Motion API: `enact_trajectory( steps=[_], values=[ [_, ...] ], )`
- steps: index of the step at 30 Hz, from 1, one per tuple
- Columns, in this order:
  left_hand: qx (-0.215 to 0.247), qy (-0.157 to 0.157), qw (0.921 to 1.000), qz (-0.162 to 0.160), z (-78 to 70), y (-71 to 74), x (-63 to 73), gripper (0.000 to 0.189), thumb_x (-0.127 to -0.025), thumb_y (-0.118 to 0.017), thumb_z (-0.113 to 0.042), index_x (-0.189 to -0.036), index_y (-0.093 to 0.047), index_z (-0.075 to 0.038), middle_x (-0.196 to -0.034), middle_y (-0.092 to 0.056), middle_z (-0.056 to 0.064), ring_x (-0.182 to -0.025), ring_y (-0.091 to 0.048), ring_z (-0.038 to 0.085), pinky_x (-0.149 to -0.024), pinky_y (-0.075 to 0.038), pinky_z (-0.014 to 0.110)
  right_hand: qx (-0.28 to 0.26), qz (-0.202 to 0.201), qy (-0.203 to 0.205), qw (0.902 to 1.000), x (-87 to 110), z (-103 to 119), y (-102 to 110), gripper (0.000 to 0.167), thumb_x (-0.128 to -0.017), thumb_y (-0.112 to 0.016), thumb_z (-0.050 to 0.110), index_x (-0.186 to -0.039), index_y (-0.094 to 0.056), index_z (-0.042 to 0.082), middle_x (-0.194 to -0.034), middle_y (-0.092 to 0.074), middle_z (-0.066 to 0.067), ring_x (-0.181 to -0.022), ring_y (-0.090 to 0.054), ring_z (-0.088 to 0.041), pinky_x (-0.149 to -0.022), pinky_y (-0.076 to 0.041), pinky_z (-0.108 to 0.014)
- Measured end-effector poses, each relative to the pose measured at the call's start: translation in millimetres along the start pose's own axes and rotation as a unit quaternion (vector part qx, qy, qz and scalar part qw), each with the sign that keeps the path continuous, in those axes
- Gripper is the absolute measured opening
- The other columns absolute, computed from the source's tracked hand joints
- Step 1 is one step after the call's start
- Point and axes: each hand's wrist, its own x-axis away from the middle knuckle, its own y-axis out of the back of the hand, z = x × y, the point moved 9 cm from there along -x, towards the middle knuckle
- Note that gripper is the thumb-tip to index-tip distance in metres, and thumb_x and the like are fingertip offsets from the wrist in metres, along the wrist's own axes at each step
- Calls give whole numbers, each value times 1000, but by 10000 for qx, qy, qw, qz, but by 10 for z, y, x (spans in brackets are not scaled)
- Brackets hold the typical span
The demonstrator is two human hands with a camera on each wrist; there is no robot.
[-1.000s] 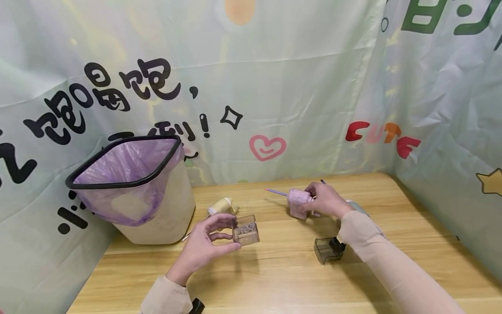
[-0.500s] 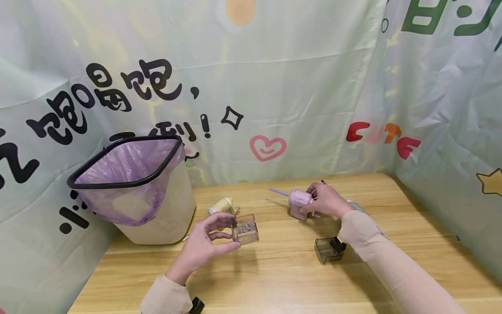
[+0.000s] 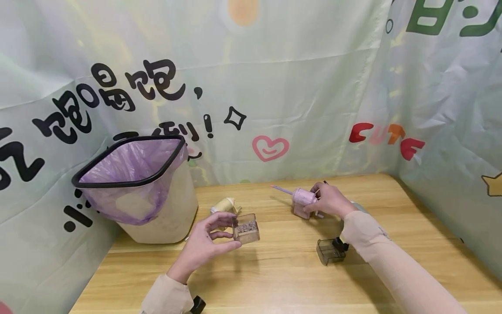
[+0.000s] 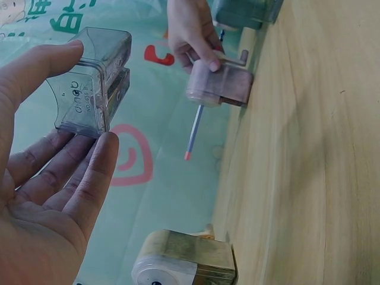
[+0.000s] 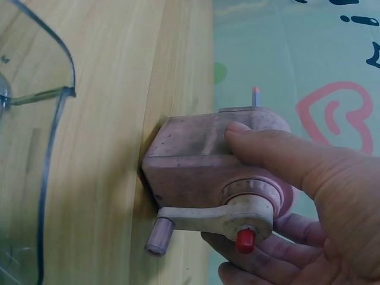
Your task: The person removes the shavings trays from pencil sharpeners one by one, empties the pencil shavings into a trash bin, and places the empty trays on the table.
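Note:
My left hand [image 3: 205, 237] pinches a clear, smoky shavings drawer [image 3: 247, 237] between thumb and fingertips, raised over the table. Grey pencil shavings lie inside it. In the left wrist view, printed marks show on the drawer's wall [image 4: 77, 98]. My right hand [image 3: 331, 200] grips a pink hand-crank pencil sharpener [image 3: 303, 197] that stands on the table. A pencil [image 3: 281, 189] with a pinkish tip sticks out of the sharpener's front. In the right wrist view, the crank [image 5: 202, 218] with its red end faces the camera, and my thumb [image 5: 255, 139] lies along the body.
A yellow sharpener [image 3: 225, 206] lies behind my left hand. At the left stands a bin [image 3: 176, 209] with a purple bag [image 3: 133, 161]. Another smoky clear drawer [image 3: 327, 254] sits below my right wrist. A blue-green sharpener [image 4: 240, 13] is partly hidden behind my right hand.
The head view has shifted slightly, so everything appears a little farther right. Both hands keep their holds, with no clear movement of the drawer or the sharpener.

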Motion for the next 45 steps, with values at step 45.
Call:
enact_trajectory(
  steps=[45],
  values=[
    [-408, -879, 9820, -1618, -1280, 1820, 486, 62, -81, -87, 13, -138, -64, 3, -121, -77, 6, -102, -79, 11, -89, -63, 21, -527, 252, 1939, 9793, -58, 2520, -75, 47, -103, -72, 34, -141, -65, 8, -136, -73, -9, -126, -70, -26, -111, -56, -42]
  ],
)
